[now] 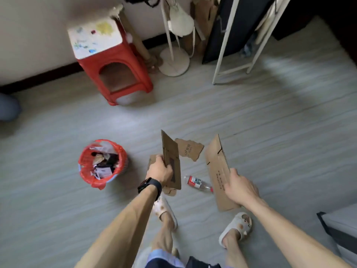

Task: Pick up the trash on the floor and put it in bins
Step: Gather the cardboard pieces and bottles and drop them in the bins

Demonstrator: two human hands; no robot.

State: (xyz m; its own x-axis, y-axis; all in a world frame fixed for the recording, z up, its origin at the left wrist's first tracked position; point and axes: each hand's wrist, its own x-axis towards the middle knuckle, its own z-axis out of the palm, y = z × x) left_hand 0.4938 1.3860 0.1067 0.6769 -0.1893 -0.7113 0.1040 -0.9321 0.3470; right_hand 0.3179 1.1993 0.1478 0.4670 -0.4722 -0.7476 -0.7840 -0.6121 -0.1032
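Left hand (159,174) gripping cardboard (172,151), bin (82,171) holding wrappers (104,167)

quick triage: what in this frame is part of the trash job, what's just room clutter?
Job: small cardboard piece held in left hand; long cardboard piece held in right hand; torn cardboard scrap and plastic bottle on the floor; red-lined bin.
Clutter: red stool; floor lamp; white rack.

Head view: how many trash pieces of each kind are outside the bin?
Large brown cardboard sheets: 2
Torn brown cardboard scraps, one partly hidden: 2
Clear red-labelled plastic bottle: 1
Total: 5
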